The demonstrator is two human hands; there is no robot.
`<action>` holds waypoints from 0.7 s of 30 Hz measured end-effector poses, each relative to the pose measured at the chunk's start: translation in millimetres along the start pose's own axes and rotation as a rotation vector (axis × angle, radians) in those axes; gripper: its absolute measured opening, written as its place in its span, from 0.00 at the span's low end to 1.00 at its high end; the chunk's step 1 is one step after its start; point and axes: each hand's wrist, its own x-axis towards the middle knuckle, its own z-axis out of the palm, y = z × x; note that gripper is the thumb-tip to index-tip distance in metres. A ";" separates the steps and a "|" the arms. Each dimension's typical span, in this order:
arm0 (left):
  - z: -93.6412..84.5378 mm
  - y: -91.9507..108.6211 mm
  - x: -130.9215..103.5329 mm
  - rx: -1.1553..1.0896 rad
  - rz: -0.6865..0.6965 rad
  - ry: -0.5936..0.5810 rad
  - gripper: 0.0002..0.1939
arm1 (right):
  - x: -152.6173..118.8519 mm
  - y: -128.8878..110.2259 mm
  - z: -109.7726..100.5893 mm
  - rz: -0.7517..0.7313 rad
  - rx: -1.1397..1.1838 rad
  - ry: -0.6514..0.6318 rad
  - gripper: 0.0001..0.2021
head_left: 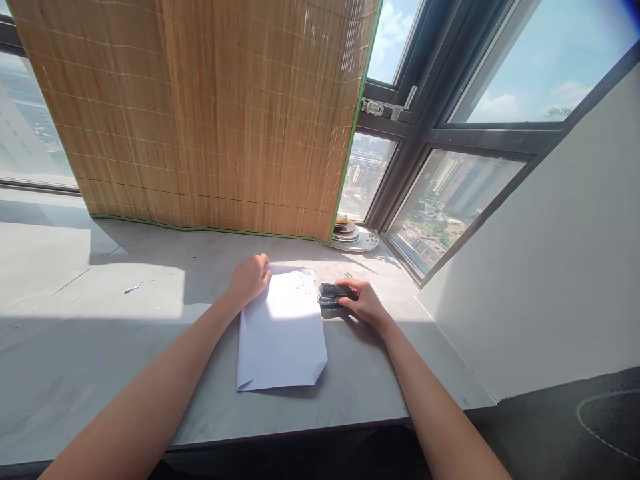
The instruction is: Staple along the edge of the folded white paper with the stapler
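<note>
White sheets of paper (283, 340) lie on the pale stone-like surface in front of me, with some dark print near the upper right corner and folded lower corners. My left hand (251, 279) is closed on the paper's upper left corner. To the right of the paper, my right hand (363, 301) is wrapped round a black stapler (331, 293), whose front end points left at the paper's right edge. Sunlight falls brightly across the upper half of the paper.
A bamboo blind (210, 120) hangs down behind the paper. Stacked plates (347, 233) stand in the window corner. A small scrap (132, 289) lies on the surface (115, 373) at the left. At the right rises a white wall (540, 253).
</note>
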 end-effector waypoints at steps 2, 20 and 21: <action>-6.9 9.2 -1.3 0.018 0.131 0.046 0.08 | -0.9 -2.9 0.9 -0.034 -0.025 -0.003 0.20; -20.1 66.6 -27.0 -0.195 0.775 -0.594 0.22 | 0.5 -15.7 19.5 -0.308 -0.191 0.127 0.15; -20.6 66.9 -27.2 -0.203 0.771 -0.591 0.21 | 0.7 -15.9 20.9 -0.316 -0.198 0.136 0.14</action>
